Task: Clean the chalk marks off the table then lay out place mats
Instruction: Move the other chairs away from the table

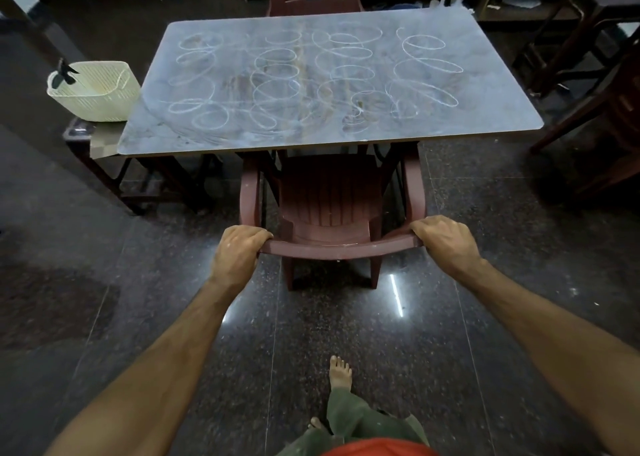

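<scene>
Both arms reach forward: left hand (239, 251) and right hand (445, 239) curl their grip round the maroon plastic chair's (329, 209) backrest, tucked at the chalk-scribbled grey surface's (311, 133) near edge; dark floor (346, 317) behind.

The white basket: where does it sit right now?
In the head view the white basket sits at the left, on a low side table beside the chalk-marked table.

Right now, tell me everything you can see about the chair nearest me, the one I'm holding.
The chair is a reddish-brown armchair that looks like moulded plastic, with a slatted back and curved armrests. It stands upright on the dark polished floor, facing the table, its seat and arms tucked partly under the near edge. The left hand and right hand each grip an end of its top back rail.
</scene>
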Demonstrator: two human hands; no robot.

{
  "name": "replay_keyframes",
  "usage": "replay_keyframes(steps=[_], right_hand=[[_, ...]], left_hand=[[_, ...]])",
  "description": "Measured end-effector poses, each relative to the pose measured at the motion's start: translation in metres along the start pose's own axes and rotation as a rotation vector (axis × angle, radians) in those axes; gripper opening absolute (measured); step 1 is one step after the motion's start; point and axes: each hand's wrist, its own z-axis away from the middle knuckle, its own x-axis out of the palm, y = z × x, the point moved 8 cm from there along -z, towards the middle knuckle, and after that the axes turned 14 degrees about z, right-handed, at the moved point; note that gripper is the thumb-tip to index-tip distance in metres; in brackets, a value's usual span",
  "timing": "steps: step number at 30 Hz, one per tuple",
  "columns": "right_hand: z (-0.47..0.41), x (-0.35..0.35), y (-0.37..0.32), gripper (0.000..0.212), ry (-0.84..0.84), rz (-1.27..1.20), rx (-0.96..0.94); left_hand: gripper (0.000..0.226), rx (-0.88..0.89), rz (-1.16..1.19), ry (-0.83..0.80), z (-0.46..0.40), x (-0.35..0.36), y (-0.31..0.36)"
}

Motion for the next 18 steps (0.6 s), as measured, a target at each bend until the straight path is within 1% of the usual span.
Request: replay_keyframes(steps=[5, 10, 15, 18], right_hand=[[-0.0029, -0.0005, -0.0009, 0.016, 0.023, 0.017, -0.02], [-0.0063, -0.0034, -0.0005, 0.013, 0.007, 0.03, -0.029], [-0.0044, -0.0024, 0.0009, 0.014, 0.003, 0.014, -0.017], [-0.0008, 0.0015, 0.0012, 0.015, -0.015, 0.014, -0.022]], left_hand=[[0.036, -0.044, 0.018, 0.013, 0.0044, -0.0005, -0.001], [0.031, -0.087, 0.034, -0.004, 0.0053, 0.0021, -0.0038], [0.031, -0.086, 0.019, 0.004, 0.0039, 0.0018, -0.0009], [0.034, -0.058, 0.01, 0.009, 0.0027, 0.0004, 0.0027]])
